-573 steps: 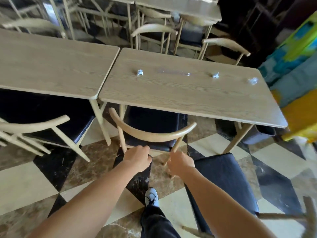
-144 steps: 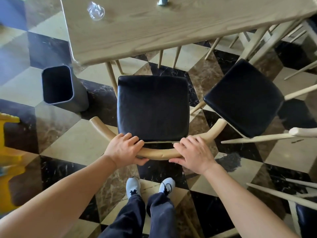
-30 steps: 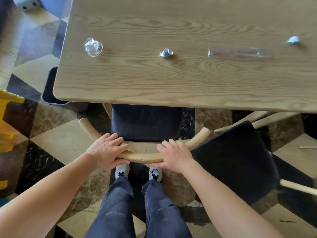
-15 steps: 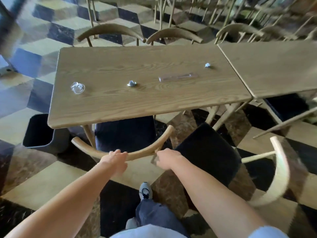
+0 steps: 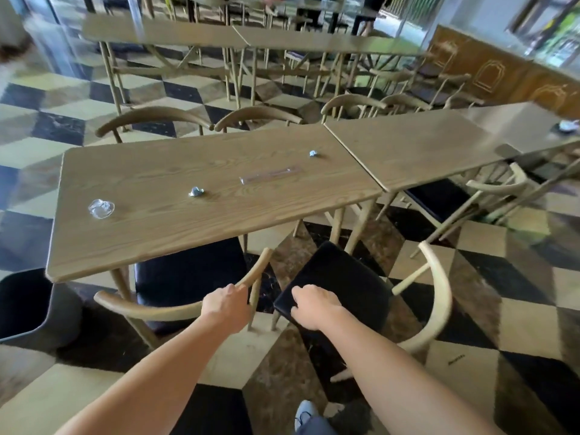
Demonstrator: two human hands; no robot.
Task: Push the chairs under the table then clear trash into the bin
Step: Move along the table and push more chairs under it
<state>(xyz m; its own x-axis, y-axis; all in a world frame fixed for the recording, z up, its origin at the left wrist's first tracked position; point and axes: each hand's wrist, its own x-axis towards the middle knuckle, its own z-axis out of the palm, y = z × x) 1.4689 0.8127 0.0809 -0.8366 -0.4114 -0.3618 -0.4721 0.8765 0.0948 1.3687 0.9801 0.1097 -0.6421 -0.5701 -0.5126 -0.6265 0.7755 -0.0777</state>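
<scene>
The wooden table [image 5: 175, 227] carries a crumpled clear plastic [image 5: 101, 208], a foil ball [image 5: 196, 192], a long clear wrapper [image 5: 270, 175] and a second foil ball [image 5: 313, 153]. One black-seated chair [image 5: 188, 274] is tucked under its near side. My left hand [image 5: 226, 306] curls around the right end of that chair's curved backrest. A second chair [image 5: 351, 287] stands out from the table, turned sideways, its backrest [image 5: 439, 296] to the right. My right hand [image 5: 314, 306] rests on the near corner of its seat, fingers bent. A dark bin [image 5: 28, 306] sits on the floor at the table's left corner.
A second table [image 5: 423, 146] butts against the right end, with a chair [image 5: 439, 196] under it and a small white item [image 5: 568, 127] at its far end. Two chairs [image 5: 153, 117] are tucked in on the far side. More tables and chairs fill the back.
My view has lifted and swung right. Both hands have slid right along the tucked chair's backrest; my right hand has left it and now lies on the second chair's seat.
</scene>
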